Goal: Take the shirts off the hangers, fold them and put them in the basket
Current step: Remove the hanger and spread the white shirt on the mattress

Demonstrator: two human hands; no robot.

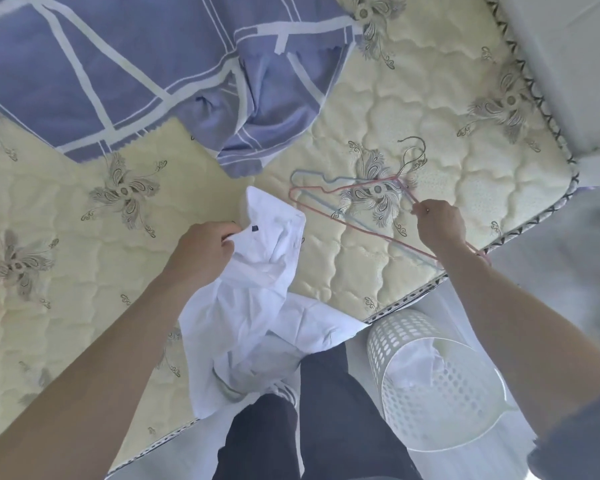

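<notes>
Two wire hangers lie crossed on the mattress, a pink hanger over a pale blue hanger, with their hooks pointing away from me. My right hand pinches the pink wire on its near side, fingers curled tight. My left hand grips the white shirt at the collar, fingers closed on the cloth. The shirt is off the hangers, crumpled and unfolded, trailing from the mattress over its near edge toward my legs.

Beside the bed, under my right forearm, the white perforated basket stands on the floor with a white garment already inside. My dark trousers stand between the hanging shirt and the basket.

Further back a blue sheet with white stripes lies bunched across the far left of the mattress, well apart from both hands. The mattress is bare, cream, quilted and printed with grey floral motifs. Pale floor shows at the right.
</notes>
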